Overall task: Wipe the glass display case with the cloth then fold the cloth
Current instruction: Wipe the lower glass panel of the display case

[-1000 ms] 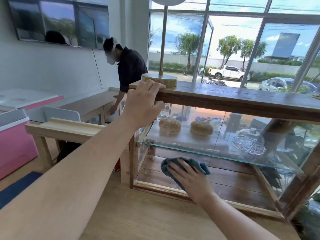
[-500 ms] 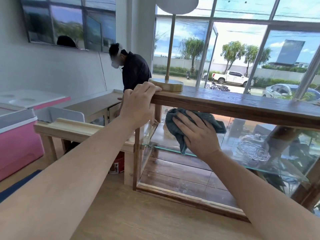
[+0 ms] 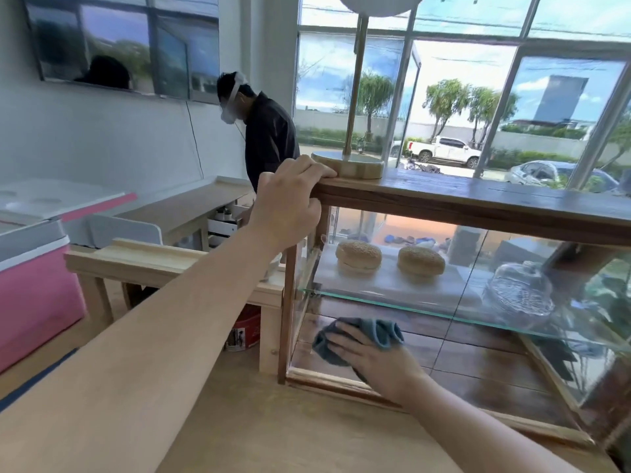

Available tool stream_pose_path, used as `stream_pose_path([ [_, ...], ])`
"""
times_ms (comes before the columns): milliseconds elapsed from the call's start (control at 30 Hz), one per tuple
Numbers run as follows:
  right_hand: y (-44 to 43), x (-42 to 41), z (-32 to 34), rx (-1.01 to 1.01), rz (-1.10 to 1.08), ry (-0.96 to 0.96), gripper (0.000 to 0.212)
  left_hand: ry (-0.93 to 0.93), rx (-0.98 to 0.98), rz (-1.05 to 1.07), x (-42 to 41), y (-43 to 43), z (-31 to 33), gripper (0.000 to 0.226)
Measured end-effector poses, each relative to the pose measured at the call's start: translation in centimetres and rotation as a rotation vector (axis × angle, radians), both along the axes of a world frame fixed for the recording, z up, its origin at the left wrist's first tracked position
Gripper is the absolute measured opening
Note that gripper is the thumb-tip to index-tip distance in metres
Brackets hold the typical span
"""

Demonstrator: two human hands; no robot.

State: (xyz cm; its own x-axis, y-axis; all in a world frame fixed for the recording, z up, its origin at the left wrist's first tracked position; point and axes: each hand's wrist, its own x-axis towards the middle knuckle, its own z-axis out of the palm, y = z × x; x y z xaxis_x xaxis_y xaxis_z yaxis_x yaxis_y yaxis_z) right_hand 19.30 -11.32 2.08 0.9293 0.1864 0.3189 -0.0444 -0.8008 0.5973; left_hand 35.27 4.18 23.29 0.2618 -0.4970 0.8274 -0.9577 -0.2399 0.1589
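Nearest lies a light wooden counter top (image 3: 273,431), and on it stands the glass display case (image 3: 478,206) with its dark wooden frame. The right hand (image 3: 379,360) is flat, its fingers nearly straight, and it presses a crumpled blue-grey cloth (image 3: 384,331) against the lower left part of the front glass. The cloth shows above and to the left of the fingers. Up and to the left of this hand, the left hand (image 3: 290,199) grips the corner of the case's top board, with the fingers curled over the edge. Behind the glass, above the cloth, a glass shelf (image 3: 409,310) carries two sesame buns (image 3: 358,256), and to their right a clear glass dome (image 3: 519,291). Just beside the left fingertips stands a round wooden lamp base (image 3: 348,163). Left of the left arm are a pale wooden bench (image 3: 143,257), a red tin (image 3: 244,331) whose label is too small to read, and a pink cooler box (image 3: 34,288). Farther back, a person in a dark shirt (image 3: 269,138) stands under a dark wall screen (image 3: 119,42). Large windows show a white pickup truck (image 3: 444,151) and trees.
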Motion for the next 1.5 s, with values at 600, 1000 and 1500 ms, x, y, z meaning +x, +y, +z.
stream_pose_path([
  [600,1.1,-0.9,-1.0,-0.014,-0.090,0.057,0.080,0.022,-0.183,-0.121,0.2,-0.6,0.3,0.046],
  [1000,2.8,3.6,3.6,0.122,-0.078,-0.410,0.077,0.047,-0.153,-0.108,1.0,-0.5,-0.8,0.043],
  [1500,2.5,4.7,11.5,0.080,-0.063,-0.590,0.056,0.044,-0.167,-0.075,0.7,-1.0,-0.8,0.046],
])
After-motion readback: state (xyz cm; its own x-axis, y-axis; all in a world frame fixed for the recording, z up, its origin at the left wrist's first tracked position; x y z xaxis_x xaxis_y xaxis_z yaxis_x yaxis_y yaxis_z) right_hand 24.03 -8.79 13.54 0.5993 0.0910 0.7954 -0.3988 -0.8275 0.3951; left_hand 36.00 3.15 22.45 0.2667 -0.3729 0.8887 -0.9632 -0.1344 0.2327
